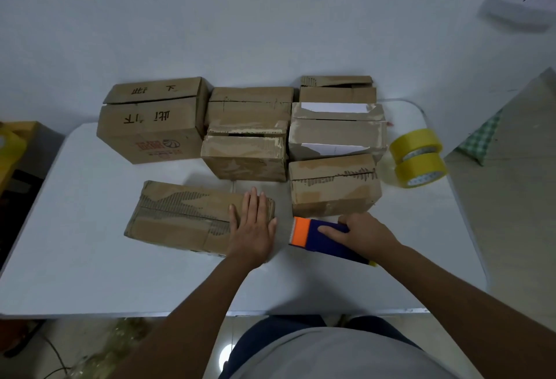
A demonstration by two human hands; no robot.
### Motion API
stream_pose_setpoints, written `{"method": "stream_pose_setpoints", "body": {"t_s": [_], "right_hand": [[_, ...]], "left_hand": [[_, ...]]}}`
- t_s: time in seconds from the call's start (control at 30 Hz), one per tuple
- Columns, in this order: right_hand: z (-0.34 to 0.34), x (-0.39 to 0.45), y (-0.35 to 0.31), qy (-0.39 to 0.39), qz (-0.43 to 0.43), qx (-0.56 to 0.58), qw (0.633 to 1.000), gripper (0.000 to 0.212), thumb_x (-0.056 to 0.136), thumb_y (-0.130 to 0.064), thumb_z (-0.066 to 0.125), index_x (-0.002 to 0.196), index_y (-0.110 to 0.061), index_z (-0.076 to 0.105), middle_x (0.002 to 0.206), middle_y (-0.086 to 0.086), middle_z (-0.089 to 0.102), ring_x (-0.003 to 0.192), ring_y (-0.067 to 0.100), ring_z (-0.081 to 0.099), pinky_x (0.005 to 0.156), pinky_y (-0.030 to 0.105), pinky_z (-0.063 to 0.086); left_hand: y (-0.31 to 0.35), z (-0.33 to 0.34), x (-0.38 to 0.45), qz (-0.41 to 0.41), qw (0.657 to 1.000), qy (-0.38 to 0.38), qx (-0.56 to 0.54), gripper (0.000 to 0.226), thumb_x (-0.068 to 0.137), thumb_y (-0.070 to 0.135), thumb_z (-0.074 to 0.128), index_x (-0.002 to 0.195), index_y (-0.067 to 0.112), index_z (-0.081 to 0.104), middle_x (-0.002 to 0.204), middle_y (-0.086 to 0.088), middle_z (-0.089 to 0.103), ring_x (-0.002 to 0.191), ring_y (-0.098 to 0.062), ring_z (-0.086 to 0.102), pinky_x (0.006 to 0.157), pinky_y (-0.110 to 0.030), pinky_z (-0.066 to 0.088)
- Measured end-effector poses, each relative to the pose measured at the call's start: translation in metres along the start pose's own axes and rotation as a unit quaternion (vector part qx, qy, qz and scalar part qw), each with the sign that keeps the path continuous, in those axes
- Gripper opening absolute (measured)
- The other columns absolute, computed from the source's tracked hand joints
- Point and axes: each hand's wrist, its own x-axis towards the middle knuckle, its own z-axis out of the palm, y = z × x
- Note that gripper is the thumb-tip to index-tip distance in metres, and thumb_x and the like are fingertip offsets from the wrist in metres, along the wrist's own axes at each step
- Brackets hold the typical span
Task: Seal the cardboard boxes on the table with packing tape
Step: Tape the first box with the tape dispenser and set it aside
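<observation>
A long worn cardboard box (180, 216) lies nearest me on the white table (90, 258), its flaps closed. My left hand (252, 228) rests flat with straight fingers on the box's right end. My right hand (364, 232) grips a blue tape dispenser (325, 238) with an orange front, held just right of that box and low over the table. Several other cardboard boxes stand behind: a large one with writing (150, 125) at the left, a torn one (246, 153) in the middle, and a small one (334, 186) in front of my right hand.
Two rolls of yellow packing tape (418, 157) are stacked at the table's right edge. More boxes (337, 128) stand against the wall at the back. A yellow object (10, 143) sits off the table to the left. The table's front edge is close to my body.
</observation>
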Motion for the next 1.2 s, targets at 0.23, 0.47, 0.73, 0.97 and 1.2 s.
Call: {"method": "stream_pose_setpoints", "body": {"t_s": [0.23,0.47,0.73,0.97,1.2], "right_hand": [[-0.004,-0.005,0.016,0.0,0.004,0.016,1.0,0.058,0.088,-0.068,0.048,0.081,-0.013,0.065,0.075,0.002,0.066,0.07,0.014,0.063,0.07,0.031,0.052],[-0.011,-0.01,0.016,-0.02,0.016,-0.015,1.0,0.049,0.092,-0.063,0.048,0.088,-0.015,0.06,0.078,-0.003,0.061,0.073,0.012,0.059,0.063,0.024,0.044],[0.002,-0.015,-0.006,-0.048,-0.002,0.048,0.998,0.042,0.097,-0.043,0.053,0.137,-0.033,0.049,0.124,0.002,0.064,0.102,0.019,0.063,0.084,0.029,0.051],[0.031,-0.001,-0.033,-0.009,0.015,0.01,1.0,0.041,0.1,-0.043,0.044,0.138,-0.028,0.051,0.12,0.009,0.064,0.105,0.028,0.062,0.084,0.034,0.05],[0.036,0.012,-0.056,0.006,0.013,-0.03,0.999,0.04,0.102,-0.04,0.042,0.135,-0.022,0.054,0.119,0.011,0.064,0.104,0.029,0.063,0.083,0.036,0.052]], "left_hand": [[0.001,-0.003,-0.001,0.003,1.0,-0.008,-0.003,0.082,0.084,0.06,-0.016,0.154,0.019,-0.017,0.162,-0.001,-0.026,0.147,-0.016,-0.028,0.12,-0.049,-0.016],[-0.001,0.0,0.001,0.004,1.0,0.007,0.006,0.082,0.085,0.057,-0.015,0.156,0.017,-0.013,0.164,-0.002,-0.021,0.148,-0.016,-0.026,0.12,-0.05,-0.015],[-0.006,0.012,0.003,0.018,0.998,0.049,0.017,0.08,0.094,0.058,0.011,0.158,0.011,0.002,0.164,-0.006,-0.011,0.151,-0.021,-0.014,0.118,-0.052,-0.012],[-0.002,0.018,0.001,0.007,0.996,0.073,0.049,0.068,0.099,0.042,0.021,0.157,0.006,0.013,0.165,-0.012,0.007,0.153,-0.028,0.004,0.12,-0.059,0.009],[0.001,0.012,0.0,0.005,0.997,0.042,0.06,0.071,0.095,0.044,-0.002,0.157,0.011,-0.009,0.162,-0.008,-0.02,0.149,-0.025,-0.021,0.119,-0.054,-0.009]]}}
